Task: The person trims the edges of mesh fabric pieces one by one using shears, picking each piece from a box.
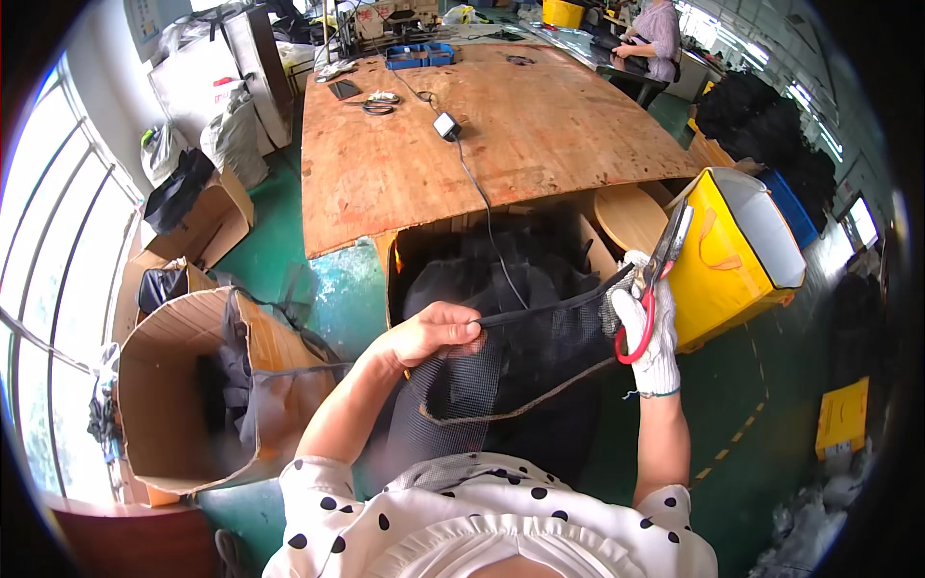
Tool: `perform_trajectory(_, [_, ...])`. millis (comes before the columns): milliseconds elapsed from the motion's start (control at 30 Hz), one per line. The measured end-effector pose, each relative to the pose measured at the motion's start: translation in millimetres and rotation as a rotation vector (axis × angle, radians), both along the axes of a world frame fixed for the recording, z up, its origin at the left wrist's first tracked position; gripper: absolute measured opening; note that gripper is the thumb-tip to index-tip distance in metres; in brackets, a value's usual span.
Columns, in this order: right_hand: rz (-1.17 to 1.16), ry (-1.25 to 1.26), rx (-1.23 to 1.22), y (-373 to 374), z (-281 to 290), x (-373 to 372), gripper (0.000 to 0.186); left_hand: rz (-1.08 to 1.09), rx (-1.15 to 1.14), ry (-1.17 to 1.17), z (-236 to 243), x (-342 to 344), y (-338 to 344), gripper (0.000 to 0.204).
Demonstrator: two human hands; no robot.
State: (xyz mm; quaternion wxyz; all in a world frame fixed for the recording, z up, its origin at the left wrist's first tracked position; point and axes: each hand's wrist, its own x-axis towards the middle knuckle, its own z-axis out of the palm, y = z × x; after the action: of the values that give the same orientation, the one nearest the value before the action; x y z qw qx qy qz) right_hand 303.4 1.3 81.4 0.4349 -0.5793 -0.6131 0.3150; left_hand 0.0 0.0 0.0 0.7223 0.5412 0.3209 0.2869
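My bare left hand [438, 332] grips the upper edge of a black mesh fabric piece [540, 361], which hangs over my lap with a brownish edge along its lower side. My right hand [644, 323], in a white knitted glove, holds red-handled scissors [649, 294] with the blades pointing up and also pinches the fabric's right end. Beyond the mesh, an open box [395, 279] under the plywood table's edge contains a dark pile of mesh [453, 270].
The plywood table [405, 183] holds a cable with a small device [446, 125] and blue trays [419, 55]. Cardboard boxes [173, 405] stand left; a yellow bin [718, 260] stands right. A person [655, 43] stands at the back right.
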Motion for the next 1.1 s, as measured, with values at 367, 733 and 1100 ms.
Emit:
perform_trajectory(367, [-0.019, 0.155, 0.087, 9, -14, 6, 0.029, -0.073, -0.394, -0.652, -10, 46, -7, 0.058])
perform_trajectory(733, [-0.135, 0.95, 0.053, -69, -34, 67, 0.023, 0.059, -0.402, -0.687, -12, 41, 21, 0.069])
perform_trajectory(1100, [0.454, 1.006, -0.992, -77, -39, -17, 0.023, 0.1, -0.347, -0.668, -5, 44, 13, 0.057])
